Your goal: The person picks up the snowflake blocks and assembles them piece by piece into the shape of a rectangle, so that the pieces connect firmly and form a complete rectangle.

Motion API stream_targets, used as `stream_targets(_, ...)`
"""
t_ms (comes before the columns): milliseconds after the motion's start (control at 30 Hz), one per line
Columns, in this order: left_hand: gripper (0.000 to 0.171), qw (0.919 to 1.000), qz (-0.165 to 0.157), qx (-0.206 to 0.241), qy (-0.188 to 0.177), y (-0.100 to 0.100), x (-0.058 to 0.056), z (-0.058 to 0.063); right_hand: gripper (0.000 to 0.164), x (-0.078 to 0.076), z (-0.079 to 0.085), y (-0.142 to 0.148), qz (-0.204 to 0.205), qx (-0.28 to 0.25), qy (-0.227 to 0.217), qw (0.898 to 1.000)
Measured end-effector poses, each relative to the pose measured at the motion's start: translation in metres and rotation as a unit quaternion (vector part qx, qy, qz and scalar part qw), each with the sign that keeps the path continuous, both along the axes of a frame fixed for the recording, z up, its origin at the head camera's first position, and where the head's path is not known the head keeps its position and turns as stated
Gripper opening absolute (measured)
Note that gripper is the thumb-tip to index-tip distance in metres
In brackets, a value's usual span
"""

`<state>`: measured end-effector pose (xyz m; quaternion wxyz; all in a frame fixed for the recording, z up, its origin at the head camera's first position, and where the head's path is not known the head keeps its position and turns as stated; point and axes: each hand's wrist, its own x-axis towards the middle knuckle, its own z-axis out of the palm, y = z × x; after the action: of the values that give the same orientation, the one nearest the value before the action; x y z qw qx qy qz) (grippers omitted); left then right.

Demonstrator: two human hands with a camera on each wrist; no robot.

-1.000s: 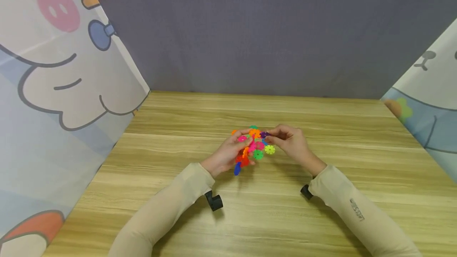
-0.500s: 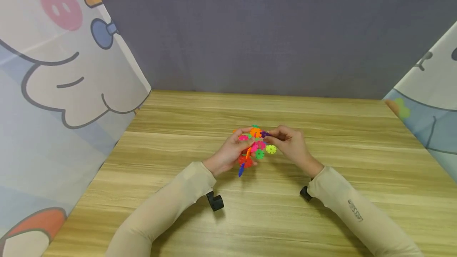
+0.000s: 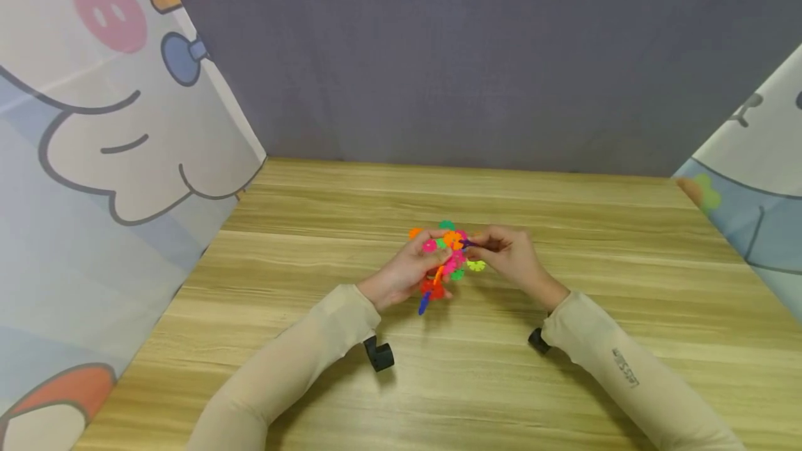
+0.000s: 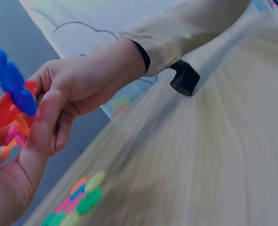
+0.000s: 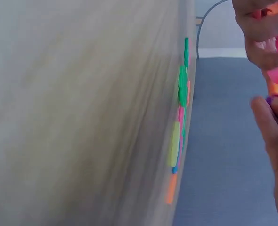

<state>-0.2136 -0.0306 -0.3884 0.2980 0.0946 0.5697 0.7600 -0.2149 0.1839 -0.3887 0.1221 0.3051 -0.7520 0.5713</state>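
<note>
My left hand [image 3: 404, 268] grips a joined string of notched plastic flower discs over the middle of the table. A red disc [image 3: 432, 289] and a dark blue disc [image 3: 424, 303] stick out at its near end. An orange disc [image 3: 452, 239] forms the far end, by the left thumb. Between thumb and fingertips my right hand [image 3: 512, 255] pinches a purple disc [image 3: 467, 243], held edge-on against the orange one. In the left wrist view the blue disc [image 4: 12, 82] stands nearest the camera. Fingers hide part of the string's pink and orange middle.
Several loose discs lie flat on the wood-grain table [image 3: 313, 228] beneath and beyond the hands, among them a yellow disc [image 3: 476, 266], a teal disc [image 3: 446, 225] and a green disc [image 5: 183, 86]. A grey panel [image 3: 464, 61] rises behind the table.
The held string has turned and dipped slightly toward the near side. Both hands have shifted a little, the purple disc staying pinched in the right hand at the orange disc.
</note>
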Motion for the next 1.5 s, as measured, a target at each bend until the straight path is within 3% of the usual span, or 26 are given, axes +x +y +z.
stream_targets(167, 0.041, 0.9995, -0.012, 0.003, 0.029, 0.0, 0.0, 0.008, 0.017, 0.003, 0.011, 0.0, -0.023, 0.021, 0.045, 0.999)
stream_targets(533, 0.044, 0.9988, -0.008, 0.016, 0.046, -0.003, -0.001, 0.001, 0.012, -0.002, 0.014, -0.001, -0.036, 0.058, 0.014, 0.998)
stream_targets(767, 0.04, 0.9981, 0.027, 0.024, 0.05, -0.004, -0.002, -0.004, 0.014, -0.001, 0.018, -0.001, -0.034, 0.082, -0.04, 0.995)
stream_targets(933, 0.045, 0.997, 0.046, 0.005, 0.062, -0.005, -0.002, -0.006, 0.013, -0.002, 0.019, -0.002, -0.036, 0.097, -0.067, 0.992)
stream_targets(1233, 0.046, 0.9947, 0.065, 0.001, 0.079, -0.008, -0.005, -0.011, 0.024, -0.01, 0.02, 0.007, -0.071, 0.136, -0.11, 0.982)
stream_targets(1500, 0.048, 0.9944, 0.063, 0.001, 0.085, -0.016, -0.005, -0.013, 0.037, -0.016, 0.019, 0.016, -0.066, 0.157, -0.166, 0.971)
